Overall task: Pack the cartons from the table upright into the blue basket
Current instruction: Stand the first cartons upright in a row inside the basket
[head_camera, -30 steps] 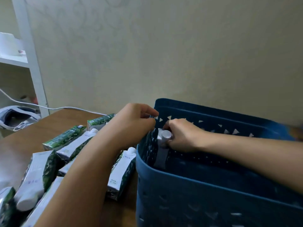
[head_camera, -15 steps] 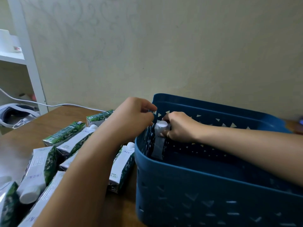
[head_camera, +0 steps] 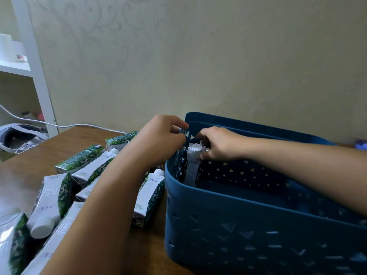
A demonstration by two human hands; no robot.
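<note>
Cartons (head_camera: 148, 197) of green-and-white printed card with round white screw caps lie flat in a loose heap on your brown wooden desk (head_camera: 35, 169), left of the blue basket (head_camera: 258, 231). Their printed writing is too small to read. One carton (head_camera: 192, 165) stands upright in the basket's far left corner, against the wall. Your right hand (head_camera: 216, 143) curls round its capped top. Your left hand (head_camera: 160, 139) pinches the basket's rim at that corner. The basket is smooth plastic, its walls pierced with small triangular holes.
</note>
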